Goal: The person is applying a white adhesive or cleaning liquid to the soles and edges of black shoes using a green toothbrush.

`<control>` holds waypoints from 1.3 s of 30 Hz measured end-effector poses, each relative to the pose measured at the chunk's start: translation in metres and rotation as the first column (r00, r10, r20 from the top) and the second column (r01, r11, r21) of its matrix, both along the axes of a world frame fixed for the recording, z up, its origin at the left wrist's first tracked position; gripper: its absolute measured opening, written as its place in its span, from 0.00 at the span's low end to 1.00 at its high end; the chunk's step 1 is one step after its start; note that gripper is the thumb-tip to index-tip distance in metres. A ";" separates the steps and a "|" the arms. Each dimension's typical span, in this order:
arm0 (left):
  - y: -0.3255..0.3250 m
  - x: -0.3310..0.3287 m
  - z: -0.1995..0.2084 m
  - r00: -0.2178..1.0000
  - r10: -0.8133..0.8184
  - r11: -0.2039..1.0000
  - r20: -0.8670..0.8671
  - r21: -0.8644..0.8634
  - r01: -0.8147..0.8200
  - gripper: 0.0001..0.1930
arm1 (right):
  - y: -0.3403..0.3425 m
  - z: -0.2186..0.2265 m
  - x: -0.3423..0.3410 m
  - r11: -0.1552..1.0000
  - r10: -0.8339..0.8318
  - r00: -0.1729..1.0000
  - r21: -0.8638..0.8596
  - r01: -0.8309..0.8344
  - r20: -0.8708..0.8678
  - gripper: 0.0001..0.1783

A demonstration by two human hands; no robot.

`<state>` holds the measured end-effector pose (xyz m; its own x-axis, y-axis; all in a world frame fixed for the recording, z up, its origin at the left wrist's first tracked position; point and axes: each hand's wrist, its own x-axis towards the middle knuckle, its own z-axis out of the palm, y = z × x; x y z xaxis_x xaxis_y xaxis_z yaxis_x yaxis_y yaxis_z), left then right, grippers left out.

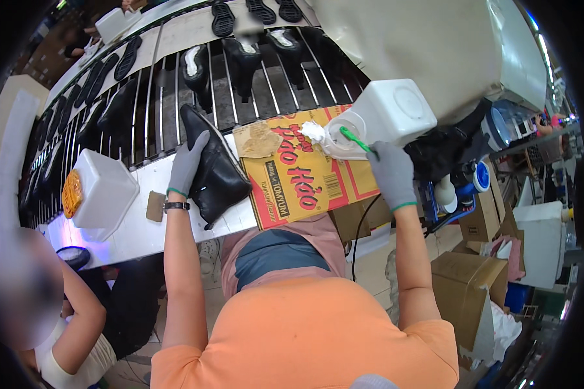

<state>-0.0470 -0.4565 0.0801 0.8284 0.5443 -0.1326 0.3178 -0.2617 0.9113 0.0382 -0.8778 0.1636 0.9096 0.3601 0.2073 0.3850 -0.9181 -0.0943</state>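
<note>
My left hand [187, 167], in a grey glove with a green cuff, grips a black boot upper [219, 174] near the table's front edge. The boot lies tilted, its pale sole edge turned toward the cardboard. My right hand [394, 174], gloved alike, holds a slim green brush [354, 137] that looks like a toothbrush. Its head reaches into a translucent round tub [335, 144]; the bristles and contents are hard to make out. A crumpled white lump [313, 132] sits at the tub's left rim. Beneath lies a yellow and red cardboard sheet [331, 185].
A white plastic jug [396, 111] stands behind the tub. Metal rollers [230, 97] carry several black boots [243, 61], some with white on their bottoms; loose black soles [223, 19] rest beyond. At left are a white container [104, 191] and a seated person [78, 305].
</note>
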 end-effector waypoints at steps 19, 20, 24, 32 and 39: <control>-0.096 -0.102 0.012 0.610 0.427 0.876 0.667 -0.137 -0.463 0.27 | 0.021 -0.016 0.015 0.974 0.117 0.993 -0.193 -0.118 -0.016 0.10; -0.106 -0.108 0.004 0.677 0.408 0.879 0.612 -0.063 -0.473 0.26 | 0.016 -0.018 0.018 0.998 0.025 0.996 -0.058 -0.030 -0.086 0.11; -0.141 -0.133 -0.040 0.858 0.374 0.912 0.353 -0.306 -0.272 0.25 | 0.001 -0.043 0.001 0.770 -0.033 0.924 0.579 0.267 -0.381 0.13; -0.159 -0.134 -0.032 0.969 0.222 0.872 0.107 -0.466 -0.148 0.31 | 0.008 -0.059 -0.018 0.189 0.363 0.723 0.806 0.560 -0.588 0.19; -0.161 -0.118 0.034 0.998 -0.041 0.510 0.037 0.860 -0.011 0.33 | 0.070 -0.002 -0.023 0.286 0.576 0.657 0.873 0.395 -0.486 0.18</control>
